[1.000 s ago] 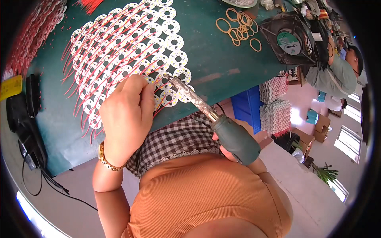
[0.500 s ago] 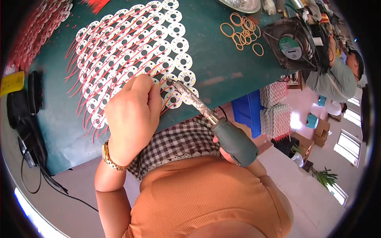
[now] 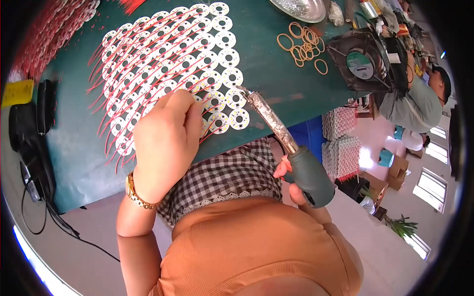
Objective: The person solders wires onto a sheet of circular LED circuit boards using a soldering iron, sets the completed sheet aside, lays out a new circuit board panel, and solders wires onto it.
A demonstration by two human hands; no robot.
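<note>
Gripping soldering iron (image 3: 281, 132) by grn handle (image 3: 311, 176) was R hand (image 3: 296, 193). L hand (image 3: 165, 135) sat curled over wht discs (image 3: 180, 68); fingertips hidden, couldn't tell if pinching.

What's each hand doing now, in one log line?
Left hand: over discs, grip unclear; Right hand: holding iron; Iron tip: by rightmost discs; Fan: at right
</note>
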